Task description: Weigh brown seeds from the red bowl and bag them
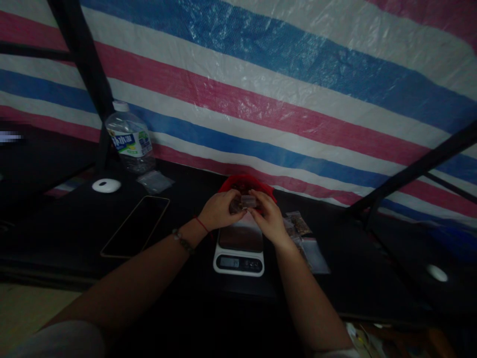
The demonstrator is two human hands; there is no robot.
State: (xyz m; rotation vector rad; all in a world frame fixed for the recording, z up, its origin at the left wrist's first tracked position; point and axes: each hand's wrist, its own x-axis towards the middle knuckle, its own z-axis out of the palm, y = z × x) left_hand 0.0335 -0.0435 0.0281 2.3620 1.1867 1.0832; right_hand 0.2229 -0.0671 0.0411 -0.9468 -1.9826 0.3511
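Observation:
My left hand [220, 211] and my right hand [269, 219] are closed on a small clear zip bag [247, 201] with brownish contents, one at each side of it. They hold it above the far end of a white digital kitchen scale [238, 266] with a lit display and a shiny plate. Just behind the hands, a red bag or bowl [244, 182] with dark contents shows in part. To the right of my right hand lie several small zip bags [299, 223], some with brown bits inside. A flat, clear bag [315, 256] is among them.
On the black table [186, 278], a phone [137, 226] lies left of the scale. Farther back stand a large plastic bottle [130, 139], a clear bag [155, 181] and a white oval object [107, 186]. A striped plastic sheet [261, 94] hangs behind, with dark frame bars at both sides.

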